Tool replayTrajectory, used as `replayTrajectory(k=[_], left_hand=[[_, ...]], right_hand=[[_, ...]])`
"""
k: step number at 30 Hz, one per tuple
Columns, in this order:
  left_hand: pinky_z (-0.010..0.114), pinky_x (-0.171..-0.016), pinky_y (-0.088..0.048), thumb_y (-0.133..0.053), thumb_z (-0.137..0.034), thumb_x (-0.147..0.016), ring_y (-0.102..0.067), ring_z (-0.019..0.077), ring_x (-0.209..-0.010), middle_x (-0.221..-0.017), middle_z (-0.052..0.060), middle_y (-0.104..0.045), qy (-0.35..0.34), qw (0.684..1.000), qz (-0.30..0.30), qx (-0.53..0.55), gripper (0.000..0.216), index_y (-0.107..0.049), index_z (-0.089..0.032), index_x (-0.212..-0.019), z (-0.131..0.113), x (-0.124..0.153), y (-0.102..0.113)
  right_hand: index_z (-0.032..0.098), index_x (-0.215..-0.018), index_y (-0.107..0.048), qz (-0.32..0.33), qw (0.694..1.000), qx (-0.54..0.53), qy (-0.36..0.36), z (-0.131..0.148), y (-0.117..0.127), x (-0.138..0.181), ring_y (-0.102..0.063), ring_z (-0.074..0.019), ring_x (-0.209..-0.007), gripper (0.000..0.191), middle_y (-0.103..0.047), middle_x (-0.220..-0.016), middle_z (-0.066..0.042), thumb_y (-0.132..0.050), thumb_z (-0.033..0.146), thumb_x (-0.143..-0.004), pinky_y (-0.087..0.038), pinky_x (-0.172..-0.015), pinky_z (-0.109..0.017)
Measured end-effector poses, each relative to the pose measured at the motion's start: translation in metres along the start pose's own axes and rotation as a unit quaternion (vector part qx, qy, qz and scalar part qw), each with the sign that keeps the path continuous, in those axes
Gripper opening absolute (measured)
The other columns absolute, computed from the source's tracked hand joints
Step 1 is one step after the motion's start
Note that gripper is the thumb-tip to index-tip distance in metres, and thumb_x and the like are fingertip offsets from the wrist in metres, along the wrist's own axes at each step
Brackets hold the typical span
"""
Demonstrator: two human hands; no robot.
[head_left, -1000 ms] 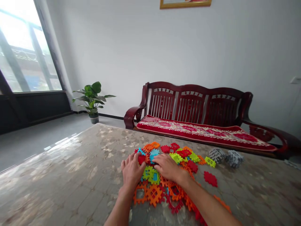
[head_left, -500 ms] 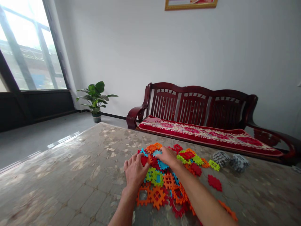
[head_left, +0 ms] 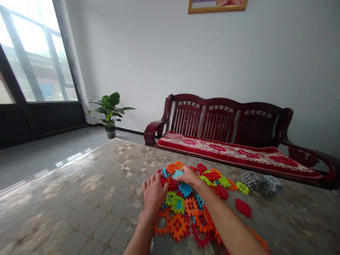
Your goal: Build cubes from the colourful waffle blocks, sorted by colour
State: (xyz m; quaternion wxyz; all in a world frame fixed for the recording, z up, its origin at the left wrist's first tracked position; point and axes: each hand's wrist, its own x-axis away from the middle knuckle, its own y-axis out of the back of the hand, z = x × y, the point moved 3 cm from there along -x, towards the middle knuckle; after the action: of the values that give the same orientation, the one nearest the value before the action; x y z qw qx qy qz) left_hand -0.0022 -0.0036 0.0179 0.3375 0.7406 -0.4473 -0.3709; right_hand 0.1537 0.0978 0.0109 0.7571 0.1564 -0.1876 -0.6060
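Observation:
A heap of toothed plastic interlocking tiles in red, orange, blue and lime green lies on the table. My left hand [head_left: 154, 191] is at the heap's left side, its fingers curled and its thumb against a red tile [head_left: 163, 181]. Just beyond that is a narrow blue tile [head_left: 164, 173]. My right hand [head_left: 189, 176] reaches in from the right, thumb and fingers closed on a light blue tile [head_left: 177, 174]. Between the hands lies another blue tile [head_left: 185, 190]. Nearer me are a lime green tile [head_left: 178, 204] and an orange window tile [head_left: 177, 225]. My right forearm hides part of the heap.
The table [head_left: 87, 198] has a patterned grey-brown cover. Grey tile stacks [head_left: 271, 185] and a lone red tile [head_left: 243, 207] lie to the right. Behind the table stands a wooden bench [head_left: 215, 118] with a red floral runner [head_left: 225, 149]. A potted plant [head_left: 110, 109] stands at back left.
The narrow blue tile near my left fingers has turned more upright. The light blue tile at my right fingertips shows more fully. Both hands stay nearly in place; the view shifts slightly.

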Motion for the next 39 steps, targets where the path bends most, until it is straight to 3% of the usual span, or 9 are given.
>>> replayTrajectory(k=[5,8,11,15,20,24,30,34,39], left_hand=[[0.046,-0.114,-0.024,-0.046,-0.033,-0.087,-0.054,0.0244,-0.122,-0.129,0.008,-0.064,-0.011,1.0,0.012,0.003,0.035,-0.06,-0.024,-0.118,0.001,-0.001,-0.001],[0.044,-0.113,-0.026,-0.045,-0.032,-0.087,-0.053,0.0247,-0.123,-0.131,0.008,-0.062,-0.021,0.999,0.023,0.009,0.036,-0.059,-0.023,-0.119,0.002,-0.002,-0.002],[0.043,-0.112,-0.028,-0.045,-0.033,-0.088,-0.053,0.0246,-0.122,-0.131,0.008,-0.062,-0.028,0.999,0.034,0.013,0.036,-0.06,-0.024,-0.12,0.003,-0.003,-0.004],[0.042,-0.109,-0.032,-0.044,-0.034,-0.089,-0.055,0.0247,-0.12,-0.129,0.008,-0.063,-0.038,0.999,0.032,0.012,0.037,-0.06,-0.025,-0.12,0.004,-0.004,-0.006],[0.043,-0.108,-0.034,-0.042,-0.036,-0.088,-0.056,0.0266,-0.12,-0.126,0.008,-0.064,-0.037,0.999,0.034,-0.002,0.039,-0.061,-0.026,-0.121,0.006,-0.006,-0.008],[0.044,-0.106,-0.035,-0.041,-0.037,-0.089,-0.056,0.0277,-0.119,-0.128,0.008,-0.064,-0.039,0.998,0.038,-0.005,0.04,-0.061,-0.026,-0.121,0.008,-0.008,-0.008],[0.04,-0.106,-0.036,-0.041,-0.036,-0.09,-0.058,0.0246,-0.117,-0.124,0.007,-0.066,-0.044,0.998,0.037,-0.009,0.038,-0.061,-0.026,-0.12,0.009,-0.009,-0.008],[0.04,-0.105,-0.036,-0.039,-0.037,-0.091,-0.058,0.0252,-0.117,-0.124,0.008,-0.066,-0.045,0.998,0.04,-0.012,0.04,-0.061,-0.025,-0.122,0.009,-0.009,-0.008],[0.04,-0.104,-0.038,-0.041,-0.037,-0.09,-0.059,0.0257,-0.114,-0.123,0.008,-0.067,-0.043,0.998,0.031,-0.021,0.039,-0.062,-0.025,-0.121,0.009,-0.01,-0.008]], right_hand=[[0.019,-0.096,-0.061,-0.031,0.999,-0.014,0.021,0.004,0.023,0.019,-0.061,-0.015,-0.068,0.04,-0.065,-0.074,0.004,-0.071,0.02,-0.058,-0.046,-0.06,-0.024],[0.02,-0.103,-0.061,-0.069,0.995,-0.003,0.066,0.005,0.056,0.036,-0.063,-0.0173,-0.082,0.044,-0.069,-0.091,0.0,-0.066,0.018,-0.06,-0.049,-0.073,-0.026],[0.021,-0.095,-0.065,-0.12,0.979,0.072,0.146,0.0,0.093,0.06,-0.064,-0.0198,-0.086,0.032,-0.071,-0.091,-0.001,-0.058,0.017,-0.063,-0.05,-0.082,-0.031],[0.023,-0.091,-0.068,-0.13,0.97,0.101,0.18,-0.03,0.132,0.09,-0.066,-0.0213,-0.097,0.036,-0.074,-0.096,-0.002,-0.047,0.013,-0.064,-0.049,-0.092,-0.035],[0.021,-0.089,-0.066,-0.169,0.978,0.002,0.124,-0.082,0.167,0.11,-0.068,-0.022,-0.101,0.04,-0.074,-0.098,-0.005,-0.046,0.012,-0.055,-0.049,-0.098,-0.038],[0.02,-0.096,-0.066,-0.195,0.975,0.018,0.102,-0.095,0.169,0.114,-0.068,-0.0223,-0.1,0.034,-0.074,-0.101,-0.007,-0.049,0.019,-0.066,-0.051,-0.094,-0.037],[0.021,-0.125,-0.064,-0.182,0.941,0.258,0.122,-0.071,0.141,0.112,-0.055,-0.0244,-0.124,0.054,-0.065,-0.13,-0.007,-0.059,0.018,-0.071,-0.036,-0.111,-0.04],[0.023,-0.111,-0.072,-0.163,0.919,0.34,0.113,-0.066,0.136,0.109,-0.06,-0.0235,-0.114,0.031,-0.072,-0.117,-0.006,-0.052,0.022,-0.086,-0.04,-0.103,-0.038],[0.024,-0.105,-0.072,-0.208,0.934,0.283,0.061,-0.08,0.15,0.112,-0.064,-0.0209,-0.105,0.029,-0.074,-0.109,-0.005,-0.047,0.025,-0.091,-0.045,-0.094,-0.033]])
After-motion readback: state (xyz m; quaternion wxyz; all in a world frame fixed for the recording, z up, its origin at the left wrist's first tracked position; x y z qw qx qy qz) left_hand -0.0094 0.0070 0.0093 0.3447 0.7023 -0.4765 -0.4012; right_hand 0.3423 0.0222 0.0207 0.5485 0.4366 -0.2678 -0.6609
